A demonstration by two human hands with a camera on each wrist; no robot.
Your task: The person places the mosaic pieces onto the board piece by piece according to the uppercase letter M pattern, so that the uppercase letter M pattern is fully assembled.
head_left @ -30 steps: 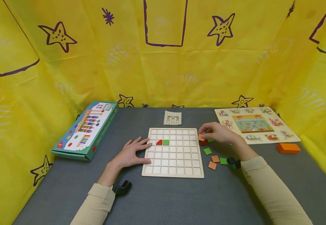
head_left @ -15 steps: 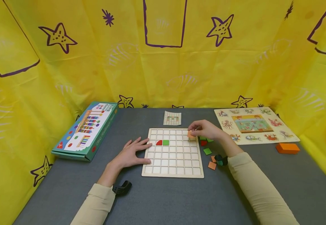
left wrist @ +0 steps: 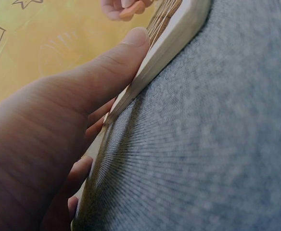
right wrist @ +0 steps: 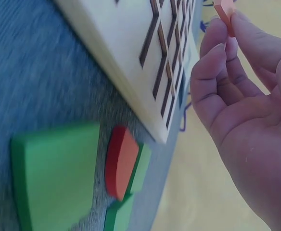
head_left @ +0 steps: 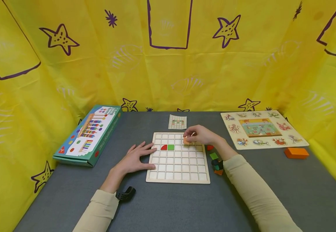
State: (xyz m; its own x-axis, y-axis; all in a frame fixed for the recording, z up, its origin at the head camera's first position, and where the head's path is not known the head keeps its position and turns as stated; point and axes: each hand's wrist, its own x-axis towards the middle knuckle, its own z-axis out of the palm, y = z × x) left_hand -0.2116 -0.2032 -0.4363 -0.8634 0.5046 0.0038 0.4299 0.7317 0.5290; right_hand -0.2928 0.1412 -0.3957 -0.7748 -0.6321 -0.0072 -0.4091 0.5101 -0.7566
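My right hand pinches an orange tile over the upper right part of the wooden grid board; the right wrist view shows this tile between thumb and fingertips of the hand. On the board, a tile with a red quarter shape lies beside a green tile. My left hand, fingers spread, rests on the board's left edge; in the left wrist view its thumb lies on the rim.
A pattern card lies behind the board. Loose green tiles and a red one are to its right, partly behind my right wrist. A boxed game stands left; an animal puzzle and orange block lie right.
My right hand has carried the orange tile leftward from the loose tiles to above the board. My left hand has stayed where it was.
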